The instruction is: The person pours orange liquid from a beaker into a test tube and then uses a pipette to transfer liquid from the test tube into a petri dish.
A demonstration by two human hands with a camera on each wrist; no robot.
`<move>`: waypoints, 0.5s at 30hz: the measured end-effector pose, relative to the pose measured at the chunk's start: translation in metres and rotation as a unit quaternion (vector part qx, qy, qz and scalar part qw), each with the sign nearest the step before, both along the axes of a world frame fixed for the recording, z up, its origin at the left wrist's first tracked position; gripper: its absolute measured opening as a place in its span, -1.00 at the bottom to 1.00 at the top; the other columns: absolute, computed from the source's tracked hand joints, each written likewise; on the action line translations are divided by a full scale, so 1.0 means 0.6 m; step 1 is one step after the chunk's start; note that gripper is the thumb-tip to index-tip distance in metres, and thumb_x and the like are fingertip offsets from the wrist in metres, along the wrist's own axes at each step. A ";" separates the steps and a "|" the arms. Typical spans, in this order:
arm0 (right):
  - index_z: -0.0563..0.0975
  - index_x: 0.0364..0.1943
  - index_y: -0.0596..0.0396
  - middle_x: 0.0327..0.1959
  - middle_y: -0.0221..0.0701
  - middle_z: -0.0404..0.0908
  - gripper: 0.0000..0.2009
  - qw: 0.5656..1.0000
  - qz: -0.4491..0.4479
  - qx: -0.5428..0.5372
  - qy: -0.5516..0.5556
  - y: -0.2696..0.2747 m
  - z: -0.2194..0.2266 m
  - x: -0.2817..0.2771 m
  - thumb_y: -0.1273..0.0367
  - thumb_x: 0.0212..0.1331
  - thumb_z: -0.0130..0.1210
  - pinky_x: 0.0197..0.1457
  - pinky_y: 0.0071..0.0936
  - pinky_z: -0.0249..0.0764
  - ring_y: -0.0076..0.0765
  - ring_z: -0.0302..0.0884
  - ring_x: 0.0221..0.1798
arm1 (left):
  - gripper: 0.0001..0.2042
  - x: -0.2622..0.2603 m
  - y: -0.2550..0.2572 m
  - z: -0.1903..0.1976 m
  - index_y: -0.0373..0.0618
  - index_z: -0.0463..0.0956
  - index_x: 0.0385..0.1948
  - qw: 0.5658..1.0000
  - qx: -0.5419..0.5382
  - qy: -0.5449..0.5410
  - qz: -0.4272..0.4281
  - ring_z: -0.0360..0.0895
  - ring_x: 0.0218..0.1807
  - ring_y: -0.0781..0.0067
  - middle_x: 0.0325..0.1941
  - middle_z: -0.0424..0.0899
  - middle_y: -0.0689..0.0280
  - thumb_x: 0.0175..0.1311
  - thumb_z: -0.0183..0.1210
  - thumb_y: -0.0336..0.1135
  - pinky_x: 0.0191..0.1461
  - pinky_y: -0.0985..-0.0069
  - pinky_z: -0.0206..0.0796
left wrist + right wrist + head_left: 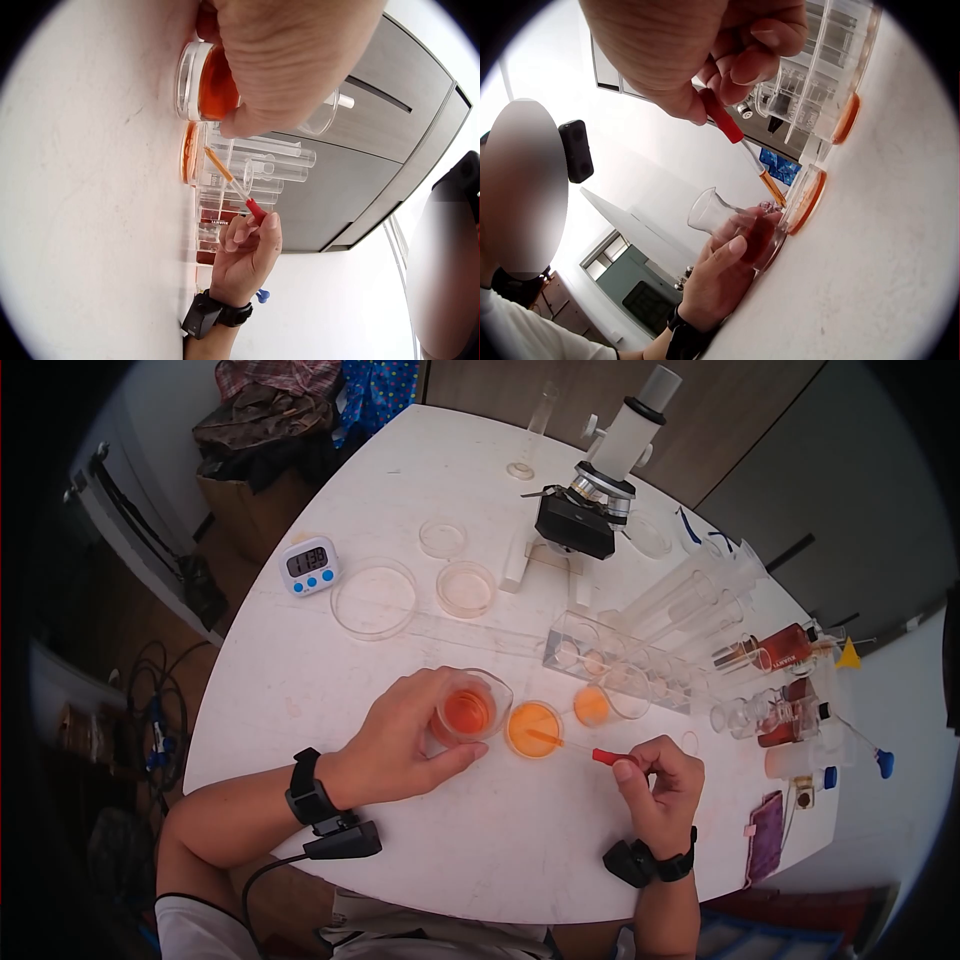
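My left hand (405, 735) grips a glass beaker (467, 712) of red-orange liquid that stands on the table. Right of it lies a small round dish (533, 744) of orange liquid. Between thumb and fingers my right hand (662, 785) pinches the red bulb (612, 758) of a glass dropper, its tip down in that dish and orange liquid in its tube. The right wrist view shows the red bulb (721, 116) in my fingers and the tip at the dish (807, 201). A second dish (591, 706) with orange liquid sits beyond, to the right.
A clear rack (620, 668) with tubes stands behind the dishes, a microscope (585, 510) further back. Empty petri dishes (374, 598) and a timer (310, 566) are at the back left. Bottles (785, 648) and a purple case (765, 838) lie at the right.
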State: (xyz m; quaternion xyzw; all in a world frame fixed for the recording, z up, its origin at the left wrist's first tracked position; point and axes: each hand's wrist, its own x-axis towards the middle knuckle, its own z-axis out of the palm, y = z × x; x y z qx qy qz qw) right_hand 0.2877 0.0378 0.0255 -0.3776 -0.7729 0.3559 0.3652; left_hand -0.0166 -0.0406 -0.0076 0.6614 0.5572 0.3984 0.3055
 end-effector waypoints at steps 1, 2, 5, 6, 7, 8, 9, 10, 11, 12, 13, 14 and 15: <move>0.57 -0.43 0.17 -0.61 -0.56 0.52 -0.82 1.000 -0.001 -0.004 0.002 -0.001 0.001 0.001 0.50 0.23 0.39 -0.48 -0.66 0.24 -0.72 0.33 -0.57 | -0.50 0.001 0.000 0.000 -0.12 0.49 0.17 1.000 0.003 0.005 -0.001 0.59 0.23 0.18 0.19 0.64 0.17 0.19 0.44 -0.37 0.37 0.31 0.36; 0.57 -0.43 0.17 -0.61 -0.56 0.52 -0.82 1.000 -0.002 -0.004 0.002 -0.001 0.001 0.001 0.50 0.23 0.39 -0.48 -0.66 0.24 -0.72 0.33 -0.57 | -0.50 0.001 0.001 0.000 -0.12 0.49 0.17 1.000 0.003 0.004 -0.001 0.59 0.23 0.18 0.19 0.64 0.17 0.19 0.44 -0.37 0.37 0.31 0.36; 0.57 -0.42 0.18 -0.62 -0.57 0.52 -0.82 1.000 -0.004 -0.003 0.002 -0.001 0.000 -0.001 0.50 0.25 0.38 -0.49 -0.66 0.22 -0.73 0.31 -0.57 | -0.50 0.001 0.000 -0.001 -0.12 0.49 0.17 1.000 0.004 -0.008 -0.002 0.59 0.23 0.18 0.19 0.64 0.16 0.19 0.44 -0.38 0.37 0.31 0.36; 0.57 -0.42 0.18 -0.62 -0.57 0.52 -0.83 1.000 -0.005 -0.008 0.002 -0.001 0.000 -0.001 0.50 0.25 0.38 -0.49 -0.66 0.22 -0.73 0.31 -0.58 | -0.50 0.001 0.000 0.000 -0.12 0.49 0.17 1.000 0.003 -0.006 -0.001 0.59 0.23 0.19 0.19 0.64 0.16 0.19 0.44 -0.38 0.37 0.31 0.36; 0.57 -0.41 0.18 -0.63 -0.57 0.51 -0.83 1.000 -0.007 -0.013 0.003 -0.002 0.001 -0.001 0.49 0.26 0.37 -0.49 -0.66 0.21 -0.73 0.31 -0.58 | -0.51 0.002 0.000 0.000 -0.12 0.49 0.17 1.000 0.002 -0.004 0.000 0.59 0.23 0.19 0.19 0.64 0.16 0.19 0.44 -0.38 0.37 0.31 0.36; 0.57 -0.41 0.18 -0.63 -0.57 0.51 -0.83 1.000 -0.007 -0.013 0.002 -0.002 0.001 0.000 0.49 0.26 0.37 -0.49 -0.66 0.21 -0.73 0.31 -0.58 | -0.51 0.002 0.001 -0.001 -0.12 0.49 0.17 1.000 0.002 -0.005 0.000 0.59 0.23 0.19 0.19 0.64 0.16 0.19 0.44 -0.38 0.37 0.31 0.36; 0.58 -0.41 0.18 -0.63 -0.57 0.51 -0.83 1.000 -0.008 -0.011 0.003 -0.002 0.000 0.000 0.49 0.26 0.37 -0.49 -0.66 0.21 -0.73 0.30 -0.58 | -0.51 0.001 0.001 -0.003 -0.12 0.49 0.17 1.000 0.002 -0.007 -0.001 0.59 0.23 0.19 0.19 0.64 0.16 0.19 0.44 -0.38 0.37 0.31 0.36; 0.58 -0.41 0.18 -0.64 -0.58 0.51 -0.83 1.000 -0.009 -0.009 0.004 -0.002 -0.001 -0.001 0.49 0.27 0.37 -0.49 -0.66 0.20 -0.73 0.30 -0.58 | -0.51 0.000 0.001 -0.004 -0.12 0.49 0.17 1.000 0.002 -0.010 -0.002 0.59 0.23 0.19 0.19 0.64 0.16 0.19 0.45 -0.38 0.37 0.31 0.36; 0.58 -0.41 0.18 -0.64 -0.58 0.51 -0.83 1.000 -0.009 -0.009 0.004 -0.001 -0.002 -0.001 0.49 0.27 0.37 -0.49 -0.66 0.20 -0.73 0.30 -0.58 | -0.51 0.000 0.000 -0.003 -0.12 0.49 0.17 1.000 0.002 -0.009 -0.002 0.59 0.23 0.19 0.19 0.64 0.16 0.19 0.45 -0.38 0.37 0.31 0.36; 0.58 -0.41 0.18 -0.64 -0.57 0.52 -0.83 1.000 -0.006 -0.011 0.006 0.000 -0.002 0.000 0.49 0.27 0.37 -0.49 -0.66 0.20 -0.74 0.30 -0.58 | -0.51 0.001 0.000 0.000 -0.12 0.49 0.17 1.000 0.000 -0.005 -0.002 0.59 0.23 0.20 0.19 0.64 0.16 0.19 0.45 -0.38 0.37 0.32 0.36; 0.58 -0.40 0.18 -0.64 -0.57 0.52 -0.84 1.000 -0.002 -0.012 0.008 0.000 -0.002 0.001 0.49 0.27 0.37 -0.49 -0.66 0.20 -0.74 0.29 -0.58 | -0.50 0.001 0.000 0.002 -0.13 0.49 0.17 1.000 -0.001 0.000 -0.002 0.59 0.24 0.20 0.19 0.64 0.16 0.19 0.45 -0.37 0.37 0.32 0.36; 0.58 -0.40 0.18 -0.64 -0.57 0.52 -0.84 1.000 -0.002 -0.012 0.008 0.000 -0.001 0.001 0.49 0.27 0.37 -0.49 -0.66 0.20 -0.74 0.29 -0.58 | -0.50 0.001 0.000 0.000 -0.13 0.49 0.17 1.000 -0.001 0.000 -0.001 0.59 0.24 0.20 0.19 0.64 0.16 0.19 0.45 -0.37 0.37 0.32 0.36; 0.58 -0.40 0.18 -0.64 -0.57 0.52 -0.84 1.000 -0.004 -0.009 0.006 -0.001 -0.001 0.000 0.49 0.28 0.36 -0.50 -0.66 0.20 -0.74 0.29 -0.59 | -0.50 0.001 0.001 -0.003 -0.12 0.49 0.17 1.000 0.004 -0.007 -0.001 0.59 0.23 0.20 0.19 0.64 0.16 0.19 0.45 -0.37 0.37 0.32 0.36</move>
